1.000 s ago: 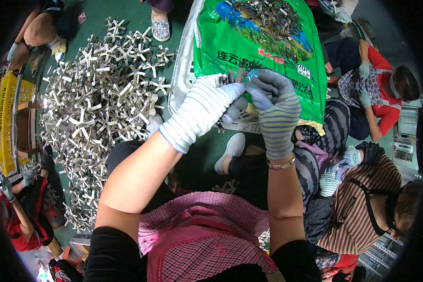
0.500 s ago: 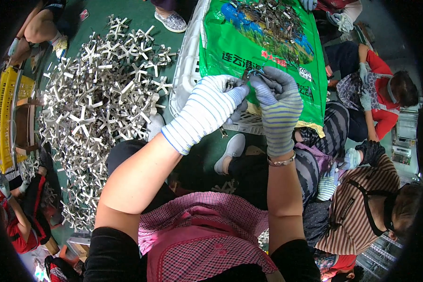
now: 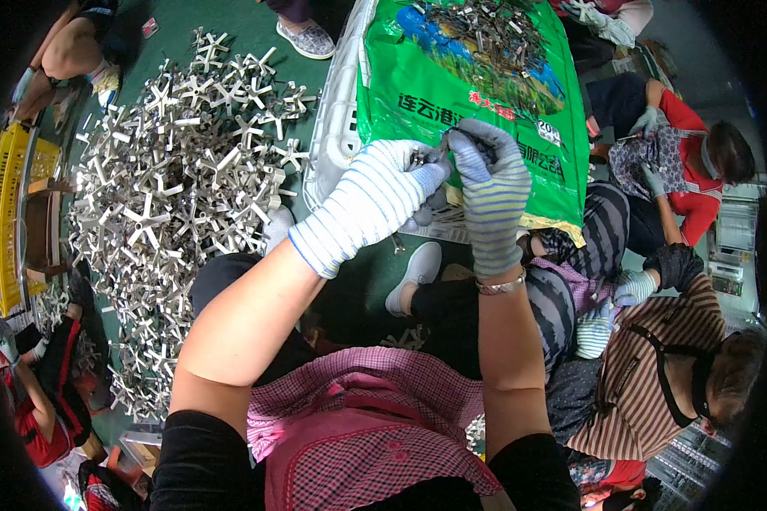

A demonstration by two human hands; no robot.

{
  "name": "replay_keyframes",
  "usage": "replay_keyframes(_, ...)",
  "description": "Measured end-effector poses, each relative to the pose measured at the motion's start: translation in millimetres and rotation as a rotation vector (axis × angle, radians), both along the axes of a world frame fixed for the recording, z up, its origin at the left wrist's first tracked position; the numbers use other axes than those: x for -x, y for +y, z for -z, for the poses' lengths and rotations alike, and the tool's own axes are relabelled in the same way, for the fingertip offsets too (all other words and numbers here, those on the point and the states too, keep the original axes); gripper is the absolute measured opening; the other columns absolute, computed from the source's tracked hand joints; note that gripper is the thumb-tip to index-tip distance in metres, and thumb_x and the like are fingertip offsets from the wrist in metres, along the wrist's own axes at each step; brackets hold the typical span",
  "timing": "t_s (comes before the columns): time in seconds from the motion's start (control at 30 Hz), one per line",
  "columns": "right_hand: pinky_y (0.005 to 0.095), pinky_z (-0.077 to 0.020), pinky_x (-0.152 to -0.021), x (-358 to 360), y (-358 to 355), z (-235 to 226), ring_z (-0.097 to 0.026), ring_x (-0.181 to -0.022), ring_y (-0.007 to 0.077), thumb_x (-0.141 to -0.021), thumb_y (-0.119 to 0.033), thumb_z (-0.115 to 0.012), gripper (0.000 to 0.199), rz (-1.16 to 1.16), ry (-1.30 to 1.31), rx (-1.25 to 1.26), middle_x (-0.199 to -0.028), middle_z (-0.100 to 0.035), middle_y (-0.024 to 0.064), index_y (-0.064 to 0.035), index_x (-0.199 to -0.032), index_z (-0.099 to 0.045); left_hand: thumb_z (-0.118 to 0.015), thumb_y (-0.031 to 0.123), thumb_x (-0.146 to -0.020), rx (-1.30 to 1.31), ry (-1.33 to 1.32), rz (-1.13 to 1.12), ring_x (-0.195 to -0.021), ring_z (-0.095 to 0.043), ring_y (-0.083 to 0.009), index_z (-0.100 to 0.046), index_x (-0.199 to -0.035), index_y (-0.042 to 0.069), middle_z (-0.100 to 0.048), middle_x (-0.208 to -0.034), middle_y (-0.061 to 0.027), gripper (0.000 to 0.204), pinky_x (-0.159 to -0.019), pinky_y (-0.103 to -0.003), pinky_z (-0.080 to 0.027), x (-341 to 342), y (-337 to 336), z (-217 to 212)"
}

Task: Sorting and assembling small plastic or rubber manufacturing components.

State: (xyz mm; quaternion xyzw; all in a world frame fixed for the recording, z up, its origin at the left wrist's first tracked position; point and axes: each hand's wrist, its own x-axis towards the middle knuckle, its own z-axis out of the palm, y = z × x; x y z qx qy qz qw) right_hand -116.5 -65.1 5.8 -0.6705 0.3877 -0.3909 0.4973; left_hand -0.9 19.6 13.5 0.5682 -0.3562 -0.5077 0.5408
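Observation:
Both my hands wear striped knit gloves with grey palms and meet in front of the green bag. My left hand [image 3: 373, 194] is closed, its fingers and thumb pinching small dark pieces [image 3: 419, 158] that stick out at the fingertips. Close against it, my right hand [image 3: 492, 189] is curled with the fingertips drawn in. Something small and dark lies between its fingers and thumb, too small to make out. A heap of small dark metal-looking pieces [image 3: 494, 38] lies on the green bag [image 3: 435, 85] beyond my hands.
Under the bag stands a white plastic crate [image 3: 334, 128]. To the left, a large heap of pale star-shaped parts [image 3: 179, 187] covers the floor, with a yellow crate [image 3: 4, 217] past it. Co-workers sit close on the right, one in a striped top [image 3: 648, 362], one in red [image 3: 686, 128].
My right hand has shifted slightly left and its fingers have curled in closer. My left hand stays nearly in place. At the right, the hands of the person in red have moved apart.

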Motion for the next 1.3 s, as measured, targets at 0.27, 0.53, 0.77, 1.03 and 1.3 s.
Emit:
replay_keyframes(0.27,0.0221,-0.0495,-0.071,2,2,10,-0.06,-0.078,0.0099,-0.083,-0.004,-0.066,0.018,0.029,-0.336,-0.138,-0.087,-0.064,0.0059,0.0006,-0.1,-0.061,-0.057,0.023,-0.091,-0.071,0.18,0.071,-0.045,-0.052,-0.0072,-0.063,-0.084,0.002,-0.06,-0.062,-0.0029,0.023,-0.041,-0.02,-0.038,6,-4,-5)
replay_keyframes(0.53,0.022,-0.0497,-0.069,22,-16,-2,-0.06,-0.076,0.0097,-0.082,-0.004,-0.067,0.016,0.0,-0.133,-0.034,-0.086,-0.065,0.0057,0.0011,-0.097,-0.063,-0.061,0.023,-0.087,-0.06,0.301,-0.084,-0.049,-0.052,-0.0054,-0.066,-0.095,0.004,-0.067,-0.073,-0.0024,0.021,-0.043,-0.021,-0.042,-3,1,-8)
replay_keyframes(0.77,0.0261,-0.0488,-0.075,82,-154,-22,-0.062,-0.08,0.0136,-0.082,-0.007,-0.065,0.02,-0.014,0.551,0.46,-0.091,-0.068,0.0059,-0.0016,-0.101,-0.065,-0.056,0.021,-0.09,-0.101,0.133,-0.116,-0.051,-0.052,-0.0039,-0.067,-0.099,0.002,-0.068,-0.076,-0.0033,0.023,-0.048,-0.019,-0.041,-12,3,-15)
replay_keyframes(1.03,0.0397,-0.05,-0.075,94,-264,-20,-0.063,-0.084,0.0295,-0.071,-0.013,-0.07,0.014,-0.356,1.417,1.023,-0.084,-0.066,0.0104,-0.0118,-0.084,-0.066,-0.055,0.022,-0.09,-0.064,0.202,-0.132,-0.055,-0.056,-0.0058,-0.066,-0.099,0.002,-0.068,-0.078,-0.0043,0.025,-0.051,-0.02,-0.044,-21,1,-13)
replay_keyframes(1.3,0.0404,-0.0498,-0.079,84,-280,6,-0.064,-0.085,0.0327,-0.073,-0.016,-0.07,0.018,-0.39,1.56,0.811,-0.088,-0.067,0.0148,-0.0128,-0.091,-0.068,-0.054,0.023,-0.09,-0.057,0.102,-0.131,-0.055,-0.057,-0.0057,-0.066,-0.102,0.002,-0.069,-0.079,-0.0053,0.026,-0.052,-0.02,-0.044,-25,0,-15)
